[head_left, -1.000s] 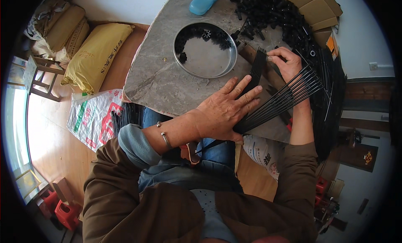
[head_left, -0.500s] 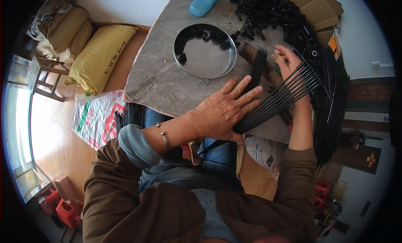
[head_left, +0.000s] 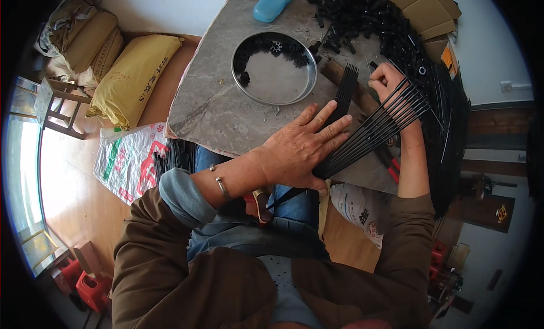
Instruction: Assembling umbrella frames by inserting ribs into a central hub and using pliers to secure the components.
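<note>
My left hand (head_left: 306,145) lies palm down with stretched, slightly spread fingers on a fan of thin black rods (head_left: 379,130) at the table's near edge. One tight group of these rods (head_left: 347,82) points away past my fingertips; the others spread to the right. A narrow dark end of the bundle (head_left: 286,198) shows below my left thumb. Beyond the spread rods, my right hand (head_left: 390,82) has its thumb and fingertips pinched together; what is between them is too small to make out. The rods partly cover that hand and its wrist.
On the grey table (head_left: 198,102) stands a round metal tray (head_left: 233,74) with small black toothed parts. Black tubes (head_left: 362,17) are heaped at the far right, above a long pile of rods (head_left: 447,130). Red-handled pliers (head_left: 392,169) lie near the right edge.
My right fingers, loosely apart before, have drawn together into a pinch, and the right forearm has shifted slightly. The left hand stays in place on the rods. The view has moved a little.
</note>
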{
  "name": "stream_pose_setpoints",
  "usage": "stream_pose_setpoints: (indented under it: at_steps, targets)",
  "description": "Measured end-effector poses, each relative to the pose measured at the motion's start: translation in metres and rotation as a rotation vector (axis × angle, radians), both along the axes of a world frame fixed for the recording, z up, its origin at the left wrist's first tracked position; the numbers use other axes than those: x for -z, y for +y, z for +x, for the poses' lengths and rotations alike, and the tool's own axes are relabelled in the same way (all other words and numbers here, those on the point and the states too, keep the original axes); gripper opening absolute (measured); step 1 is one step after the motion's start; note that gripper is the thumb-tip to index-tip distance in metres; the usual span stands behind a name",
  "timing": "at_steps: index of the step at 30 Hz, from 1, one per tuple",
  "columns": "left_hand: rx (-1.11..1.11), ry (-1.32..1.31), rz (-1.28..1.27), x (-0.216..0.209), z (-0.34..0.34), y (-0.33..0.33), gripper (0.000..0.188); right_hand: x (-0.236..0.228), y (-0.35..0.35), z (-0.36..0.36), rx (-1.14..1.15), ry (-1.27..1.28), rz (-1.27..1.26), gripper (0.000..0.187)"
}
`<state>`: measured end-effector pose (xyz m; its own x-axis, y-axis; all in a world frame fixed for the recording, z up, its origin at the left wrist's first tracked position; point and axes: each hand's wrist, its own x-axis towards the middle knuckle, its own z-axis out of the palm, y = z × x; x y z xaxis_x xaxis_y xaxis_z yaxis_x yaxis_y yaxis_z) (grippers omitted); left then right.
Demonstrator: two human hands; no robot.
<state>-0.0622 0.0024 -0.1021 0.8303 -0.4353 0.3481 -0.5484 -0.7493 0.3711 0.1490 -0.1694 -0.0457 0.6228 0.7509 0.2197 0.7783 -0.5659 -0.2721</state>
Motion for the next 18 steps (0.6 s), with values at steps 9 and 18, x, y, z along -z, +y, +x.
stream_pose_setpoints:
  at_steps: [9,18]
  targets:
    - [-0.007,-0.007,-0.003,0.002,-0.001,0.002,0.107,0.000,-0.003,0.005,-0.019,0.119,0.021,0.013]
    - [-0.026,-0.015,-0.013,0.005,-0.002,0.002,0.104,0.001,-0.001,0.004,0.011,0.356,0.094,0.012]
